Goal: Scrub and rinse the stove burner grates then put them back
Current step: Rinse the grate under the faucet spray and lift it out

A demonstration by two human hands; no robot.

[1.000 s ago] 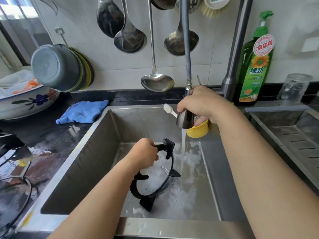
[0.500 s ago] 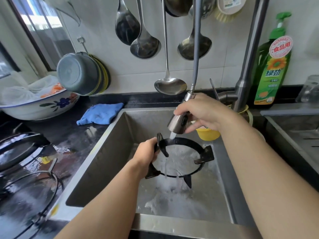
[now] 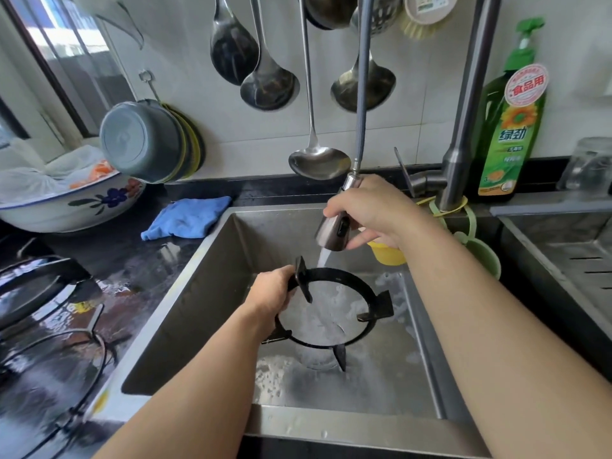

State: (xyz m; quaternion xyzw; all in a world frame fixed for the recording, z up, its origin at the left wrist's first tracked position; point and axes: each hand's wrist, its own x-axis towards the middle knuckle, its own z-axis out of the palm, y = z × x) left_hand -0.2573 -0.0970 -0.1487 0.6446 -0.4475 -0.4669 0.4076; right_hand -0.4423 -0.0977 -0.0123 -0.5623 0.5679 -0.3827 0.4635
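Left hand clamped on wet grate rim; right hand wrapped round sprayer head above. Grate, probably soapy, may slip into sink.

You are looking at one black burner grate with four visible prongs, one steel sink, and one pull-out sprayer head. Five ladles and spoons are hanging on the wall, the lowest being a ladle. One green soap bottle, one blue cloth and one flowered basin are sitting on the counter.
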